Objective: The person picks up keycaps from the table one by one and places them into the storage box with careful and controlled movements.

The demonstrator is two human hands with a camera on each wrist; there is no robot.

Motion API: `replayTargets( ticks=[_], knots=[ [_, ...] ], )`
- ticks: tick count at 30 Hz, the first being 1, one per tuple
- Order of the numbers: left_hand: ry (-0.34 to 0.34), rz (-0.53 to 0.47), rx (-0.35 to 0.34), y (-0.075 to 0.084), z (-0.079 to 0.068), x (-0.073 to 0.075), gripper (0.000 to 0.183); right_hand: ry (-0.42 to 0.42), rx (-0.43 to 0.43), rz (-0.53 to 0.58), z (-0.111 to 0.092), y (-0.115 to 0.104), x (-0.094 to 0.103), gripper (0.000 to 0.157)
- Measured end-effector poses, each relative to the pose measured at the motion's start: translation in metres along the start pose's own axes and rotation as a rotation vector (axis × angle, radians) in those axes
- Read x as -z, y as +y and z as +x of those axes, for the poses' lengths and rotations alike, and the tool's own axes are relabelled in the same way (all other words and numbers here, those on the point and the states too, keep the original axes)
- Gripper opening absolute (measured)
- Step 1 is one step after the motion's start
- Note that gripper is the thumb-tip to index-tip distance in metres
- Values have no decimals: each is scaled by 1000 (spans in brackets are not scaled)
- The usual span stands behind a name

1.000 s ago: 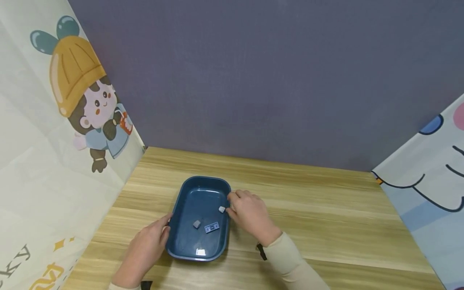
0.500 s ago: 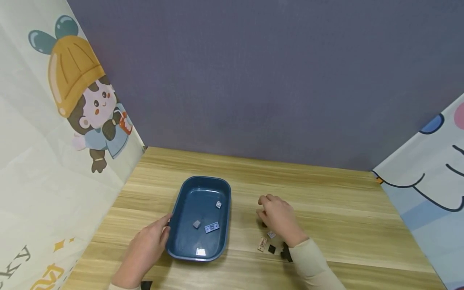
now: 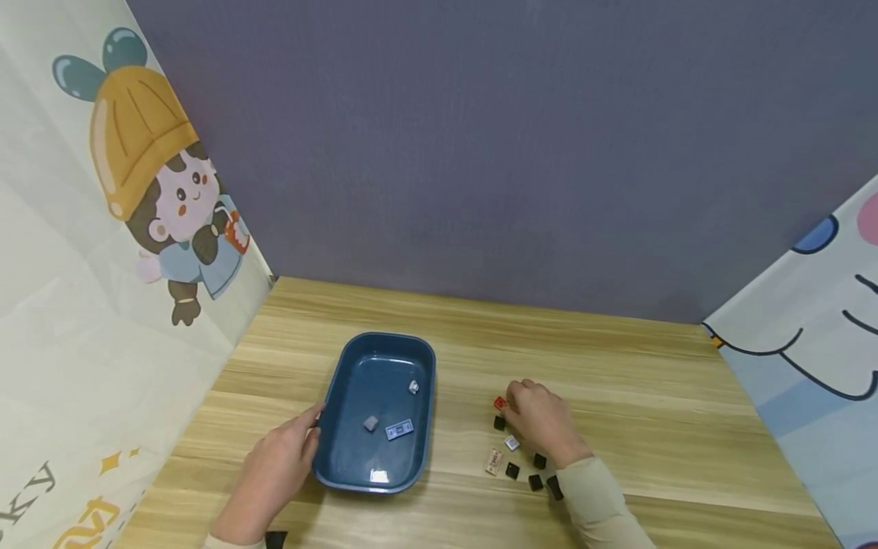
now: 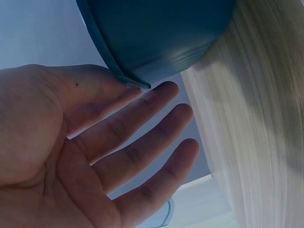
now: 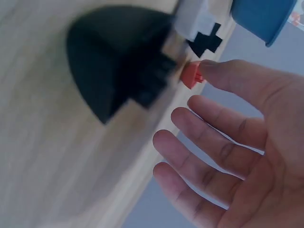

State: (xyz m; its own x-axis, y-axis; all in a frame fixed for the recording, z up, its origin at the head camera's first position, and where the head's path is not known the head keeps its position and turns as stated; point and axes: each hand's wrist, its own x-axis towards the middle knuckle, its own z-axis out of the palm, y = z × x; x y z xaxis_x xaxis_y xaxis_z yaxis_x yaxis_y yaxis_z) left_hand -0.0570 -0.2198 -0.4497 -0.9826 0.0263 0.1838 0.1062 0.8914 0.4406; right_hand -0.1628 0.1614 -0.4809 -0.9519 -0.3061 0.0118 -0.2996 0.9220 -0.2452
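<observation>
My left hand (image 3: 277,457) is against the left side of a dark blue tray (image 3: 350,461). In the left wrist view its thumb tip meets the tray's rim (image 4: 114,66), with the other fingers stretched out and spread. Three keycaps lie inside: white (image 3: 414,387), grey (image 3: 371,423) and a wide light blue one (image 3: 398,430). Right of the tray, my right hand (image 3: 542,415) is over the table, its fingertips by a small red keycap (image 3: 500,402). The right wrist view has the thumb tip right at the red keycap (image 5: 190,75), the remaining fingers loose and apart from it.
Below the right hand lie several black keycaps (image 3: 512,470), a white keycap (image 3: 511,442) and a wide tan one (image 3: 493,461). A grey wall (image 3: 480,152) closes off the back of the wooden table (image 3: 652,396), with printed sheets on both sides.
The right hand has left the tray's right rim and moved right to the loose keycaps. The white keycap, formerly at its fingertips, lies in the tray. The left hand has stayed put.
</observation>
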Motion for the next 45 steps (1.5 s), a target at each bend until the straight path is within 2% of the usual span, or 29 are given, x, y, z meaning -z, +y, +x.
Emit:
replayTargets(
  ticks=[15, 25, 31, 40, 45],
  knots=[
    [-20, 6, 16, 0, 2, 0, 37, 23, -20, -8, 4, 1, -10, 14],
    [-64, -5, 50, 1, 3, 1, 38, 53, -7, 22, 4, -3, -2, 12],
    [-66, -6, 48, 1, 3, 2, 39, 112, 70, -1, 0, -21, 15, 16],
    [-76, -14, 61, 1, 3, 2, 40, 260, 302, -32, 1, -71, 34, 21],
    [-69, -17, 54, 2, 3, 1, 40, 271, 358, -34, 7, -96, 37, 22]
  ],
)
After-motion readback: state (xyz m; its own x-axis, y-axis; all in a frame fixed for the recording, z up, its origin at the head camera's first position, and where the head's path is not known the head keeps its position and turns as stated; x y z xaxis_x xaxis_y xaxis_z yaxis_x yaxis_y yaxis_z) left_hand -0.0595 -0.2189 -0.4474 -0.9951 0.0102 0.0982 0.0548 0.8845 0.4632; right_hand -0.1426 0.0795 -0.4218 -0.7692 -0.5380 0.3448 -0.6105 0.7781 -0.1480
